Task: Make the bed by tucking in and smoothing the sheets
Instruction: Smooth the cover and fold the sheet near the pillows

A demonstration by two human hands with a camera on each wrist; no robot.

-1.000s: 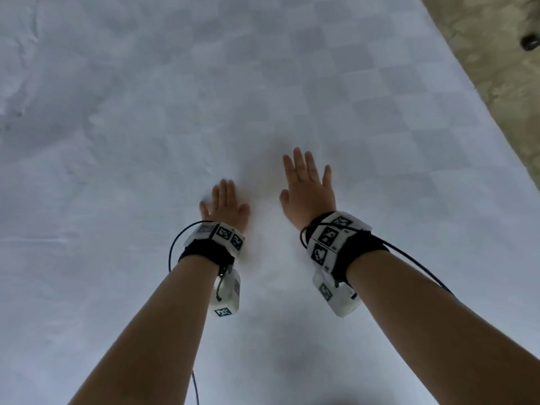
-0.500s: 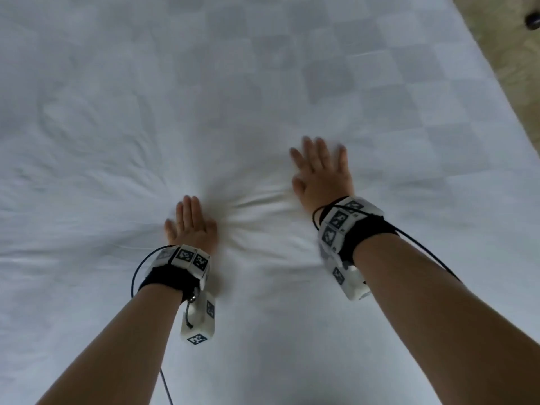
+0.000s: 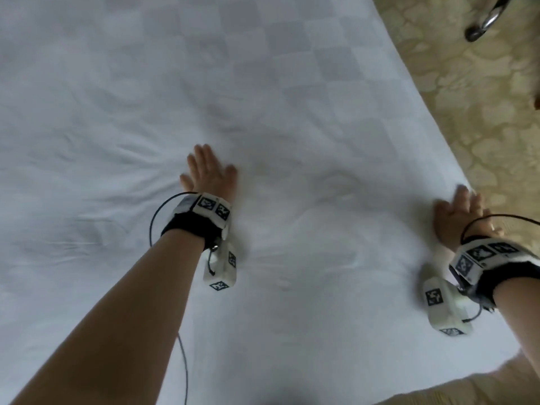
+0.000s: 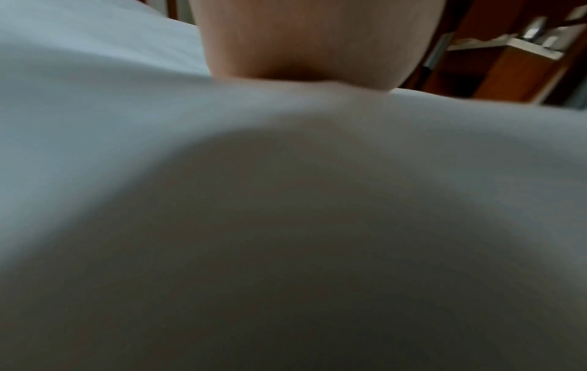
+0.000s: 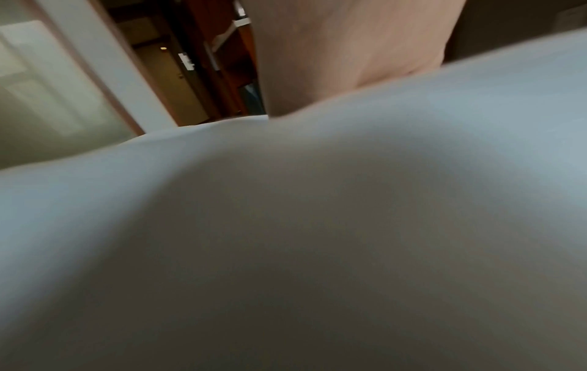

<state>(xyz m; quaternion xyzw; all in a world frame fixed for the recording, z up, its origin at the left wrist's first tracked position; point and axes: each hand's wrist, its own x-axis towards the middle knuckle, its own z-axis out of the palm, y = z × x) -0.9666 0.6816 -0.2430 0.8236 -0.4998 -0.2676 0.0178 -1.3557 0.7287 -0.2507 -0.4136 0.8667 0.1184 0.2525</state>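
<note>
Bare forearms wear black wristbands (image 3: 190,228) carrying white marker-printed camera blocks (image 3: 222,268).

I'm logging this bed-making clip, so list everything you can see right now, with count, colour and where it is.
sheet: one, white with a faint check weave, spread over the bed, creased around the left hand
carpet: one, beige and patterned, floor right of the bed
metal leg: one, chrome, top right on the carpet
wooden shelving: brown, beyond the bed in the left wrist view
door: one, dim, far behind the bed in the right wrist view
wrist cameras: two, white with black markers, one under each wrist
left hand: flat on the sheet, mid-bed
right hand: flat at the bed's right edge
</note>
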